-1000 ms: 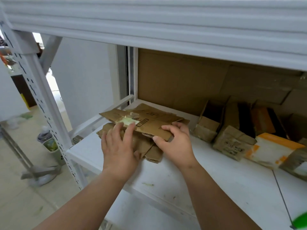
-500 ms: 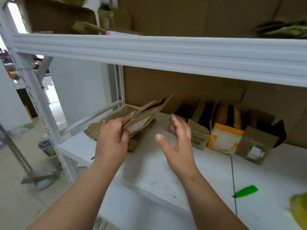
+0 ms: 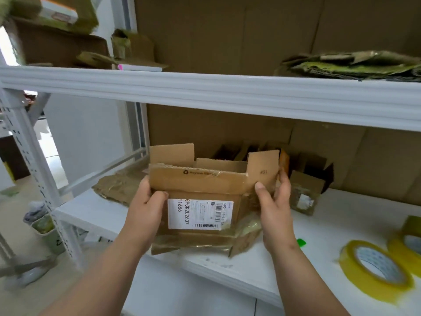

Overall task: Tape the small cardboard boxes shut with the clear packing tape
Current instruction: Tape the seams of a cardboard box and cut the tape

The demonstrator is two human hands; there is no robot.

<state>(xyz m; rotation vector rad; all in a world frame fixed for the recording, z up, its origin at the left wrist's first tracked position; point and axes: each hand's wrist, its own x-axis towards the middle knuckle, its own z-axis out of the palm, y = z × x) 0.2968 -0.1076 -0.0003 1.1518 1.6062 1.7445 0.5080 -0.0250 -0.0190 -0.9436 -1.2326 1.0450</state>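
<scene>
Since the earlier frame you've lifted one small box (image 3: 202, 201) off the flat pile & popped it open. L hand (image 3: 145, 208) and R hand (image 3: 274, 204) grip its sides above the shelf (image 3: 319, 226), flaps up. Next, prob.: fold flaps, fetch tape roll (image 3: 373, 267) at right. Beyond: other boxes (image 3: 305, 192), flattened cardboard (image 3: 118, 185).
</scene>
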